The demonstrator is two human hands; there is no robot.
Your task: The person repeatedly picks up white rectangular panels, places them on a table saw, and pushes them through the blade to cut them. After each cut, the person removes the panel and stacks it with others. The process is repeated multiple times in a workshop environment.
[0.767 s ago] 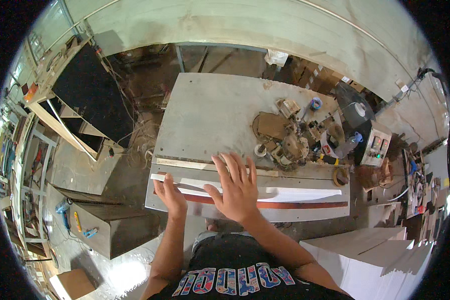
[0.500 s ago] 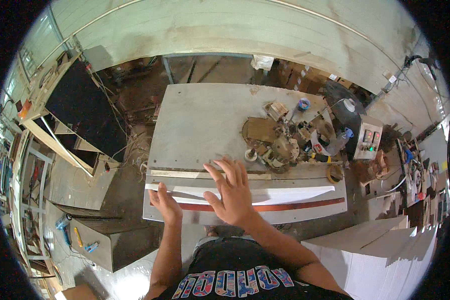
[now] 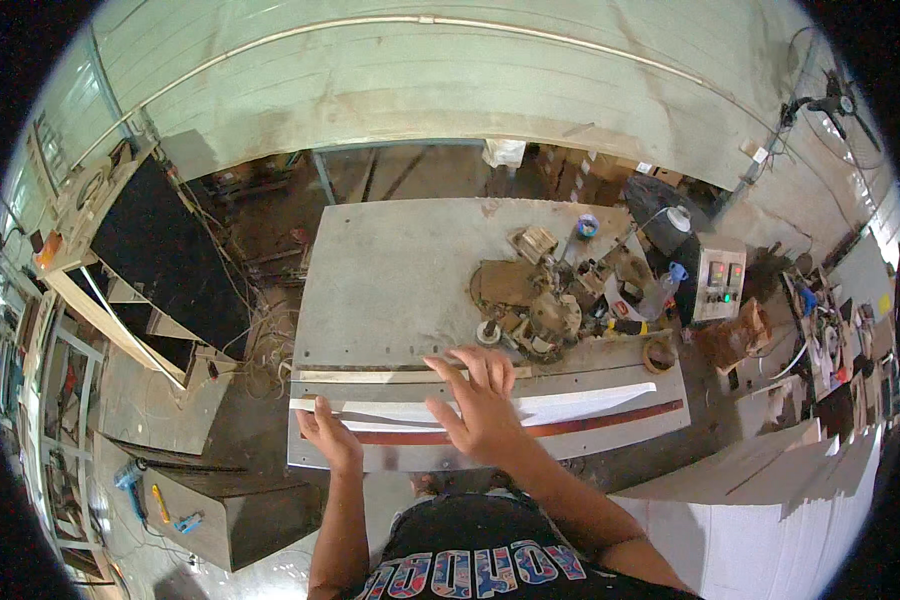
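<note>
A long white strip (image 3: 580, 403) lies across the near part of the grey worktable (image 3: 390, 270). My left hand (image 3: 328, 437) is at its left end, thumb at the top edge and fingers closed on it; the fingertips are partly hidden. Over the middle of the strip my right hand (image 3: 482, 408) is spread, fingers apart and pointing away from me. I cannot tell whether its palm touches the strip. A narrow reddish-brown strip (image 3: 600, 418) runs along the near side, and a thin pale wooden strip (image 3: 370, 377) lies just beyond the white one.
A dusty machine (image 3: 550, 315) with loose parts, a roll of tape (image 3: 658, 353) and a yellow-black tool (image 3: 627, 327) occupies the table's right side. Farther right stands a control box (image 3: 718, 278). A blue power drill (image 3: 128, 475) rests at lower left; white panels (image 3: 770, 530) lean at lower right.
The whole view has shifted, with the table sitting lower in the picture. My right hand has moved slightly right along the strip, fingers still spread. My left hand keeps its place at the strip's end.
</note>
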